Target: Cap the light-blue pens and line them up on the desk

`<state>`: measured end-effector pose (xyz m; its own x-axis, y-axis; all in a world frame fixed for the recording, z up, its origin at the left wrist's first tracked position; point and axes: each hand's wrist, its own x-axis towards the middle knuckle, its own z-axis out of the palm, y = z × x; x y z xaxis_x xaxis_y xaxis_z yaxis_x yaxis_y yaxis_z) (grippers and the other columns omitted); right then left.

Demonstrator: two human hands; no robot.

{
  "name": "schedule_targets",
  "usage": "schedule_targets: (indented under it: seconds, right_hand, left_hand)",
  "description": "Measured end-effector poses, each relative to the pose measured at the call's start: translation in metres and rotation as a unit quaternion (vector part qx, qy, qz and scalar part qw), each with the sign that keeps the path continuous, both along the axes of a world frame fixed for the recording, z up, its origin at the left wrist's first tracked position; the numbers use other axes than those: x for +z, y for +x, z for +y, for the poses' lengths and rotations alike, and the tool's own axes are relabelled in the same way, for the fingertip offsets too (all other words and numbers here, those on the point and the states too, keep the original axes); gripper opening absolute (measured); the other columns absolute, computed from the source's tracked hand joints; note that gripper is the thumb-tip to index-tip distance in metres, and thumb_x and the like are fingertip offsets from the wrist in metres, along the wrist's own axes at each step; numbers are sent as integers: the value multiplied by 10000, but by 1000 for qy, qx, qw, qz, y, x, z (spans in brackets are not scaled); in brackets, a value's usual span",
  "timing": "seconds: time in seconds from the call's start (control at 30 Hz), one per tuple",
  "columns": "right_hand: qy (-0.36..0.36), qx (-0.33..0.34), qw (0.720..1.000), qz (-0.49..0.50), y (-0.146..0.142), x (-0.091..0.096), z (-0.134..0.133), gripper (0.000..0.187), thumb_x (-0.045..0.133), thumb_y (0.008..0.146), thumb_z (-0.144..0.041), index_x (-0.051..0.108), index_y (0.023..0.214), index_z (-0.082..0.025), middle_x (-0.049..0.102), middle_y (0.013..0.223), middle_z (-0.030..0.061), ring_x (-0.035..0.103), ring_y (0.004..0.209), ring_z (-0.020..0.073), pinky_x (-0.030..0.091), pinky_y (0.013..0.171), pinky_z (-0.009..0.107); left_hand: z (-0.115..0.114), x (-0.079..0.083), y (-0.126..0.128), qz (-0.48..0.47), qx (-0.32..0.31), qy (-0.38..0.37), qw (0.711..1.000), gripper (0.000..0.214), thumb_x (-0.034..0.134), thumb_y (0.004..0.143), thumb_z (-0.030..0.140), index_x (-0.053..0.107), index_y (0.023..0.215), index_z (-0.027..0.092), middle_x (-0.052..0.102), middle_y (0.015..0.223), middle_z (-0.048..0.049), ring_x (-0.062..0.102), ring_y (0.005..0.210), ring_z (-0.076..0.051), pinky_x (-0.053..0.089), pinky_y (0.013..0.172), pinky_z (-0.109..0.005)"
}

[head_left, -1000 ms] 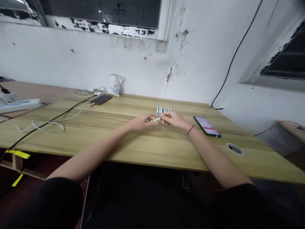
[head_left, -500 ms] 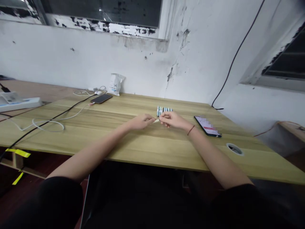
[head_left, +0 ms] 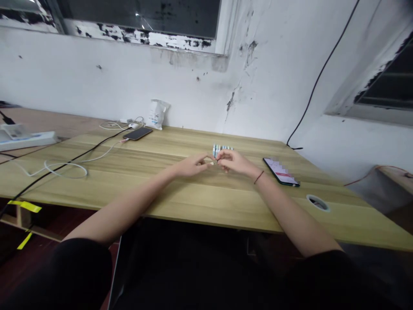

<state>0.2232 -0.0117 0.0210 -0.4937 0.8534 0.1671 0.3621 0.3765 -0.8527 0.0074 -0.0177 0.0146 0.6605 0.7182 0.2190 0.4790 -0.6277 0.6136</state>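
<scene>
Pinched between both hands, above the worktop [head_left: 226, 202]: a small pale stick [head_left: 212, 163], mostly hidden by the fingers, with only a short length showing. Left hand [head_left: 191, 166] palm down, fingers reaching right, fingertips closed on the near end of the stick. Right hand [head_left: 234, 162] curled inward, fingertips closed on the other end, almost touching the left fingertips. Around the right wrist, a thin red cord [head_left: 258, 177].

Just beyond the hands, not touching them: a tight row of small blue-and-white cylinders [head_left: 222, 150] on the worktop, exact kind too small to tell. Farther right, a smartphone [head_left: 280, 172] lying at an angle, screen lit and partly pixelated. Near the right front of the worktop, a round cable grommet [head_left: 318, 203].

Well to the left, a second smartphone [head_left: 137, 134], screen dark, beside a white cable [head_left: 66, 168] and a black cable [head_left: 80, 159], both running across the worktop. Behind it, a white plastic bag [head_left: 157, 114] against the wall. At far left, a white power strip [head_left: 29, 141]. Above, a white wall [head_left: 97, 82] with stained, peeling paint.
</scene>
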Motion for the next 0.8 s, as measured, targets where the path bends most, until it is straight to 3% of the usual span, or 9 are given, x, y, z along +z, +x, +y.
schedule_targets:
  seconds: [0.17, 0.27, 0.4, 0.5, 0.6, 0.8]
  right_hand:
    - [2, -14, 1000, 6, 1, -2, 3, 131, 543, 737, -249, 545, 854, -190, 534, 691, -27, 503, 545, 84, 451, 508, 226]
    - [13, -18, 1000, 1, 2, -3, 6, 148, 532, 776, -291, 561, 884, -194, 501, 638, -39, 486, 528, 83, 442, 509, 221]
    - [23, -5, 1000, 4, 4, -5, 8, 232, 545, 811, -388, 570, 927, -188, 490, 658, -31, 472, 529, 80, 431, 496, 217]
    - [26, -22, 999, 0, 4, -5, 7, 258, 548, 817, -417, 573, 929, -185, 484, 658, -27, 479, 531, 84, 435, 498, 222]
    - [30, -39, 999, -15, 4, -5, 7, 250, 565, 809, -410, 577, 918, -185, 493, 661, -25, 485, 518, 84, 436, 504, 229]
    - [37, -67, 997, -16, 3, -4, 7, 226, 579, 790, -380, 568, 891, -177, 511, 672, -18, 486, 511, 83, 418, 495, 222]
  left_hand:
    - [2, -2, 1, 19, 0, 12, 1000, 373, 399, 884, 415, 540, 1177, 233, 512, 664, 37, 426, 579, -106, 378, 611, -233]
    - [1, -2, 2, -6, 6, -17, 1000, 347, 421, 869, 378, 536, 1160, 229, 491, 652, 44, 400, 551, -95, 371, 577, -223]
    - [-4, 2, 4, -74, 74, -129, 986, 353, 448, 851, 408, 502, 1149, 227, 484, 701, 40, 397, 519, -78, 361, 508, -204]
    - [-4, 4, 6, -125, 105, -227, 960, 292, 495, 828, 405, 535, 1018, 186, 501, 757, 18, 421, 531, -72, 366, 483, -196]
    - [0, 3, 6, -177, 93, -308, 930, 177, 557, 788, 293, 555, 896, 153, 495, 724, 12, 426, 536, -67, 358, 473, -186]
    - [5, 2, 3, -222, 41, -381, 897, 209, 623, 734, 118, 602, 941, 135, 524, 683, 19, 499, 572, -66, 434, 574, -199]
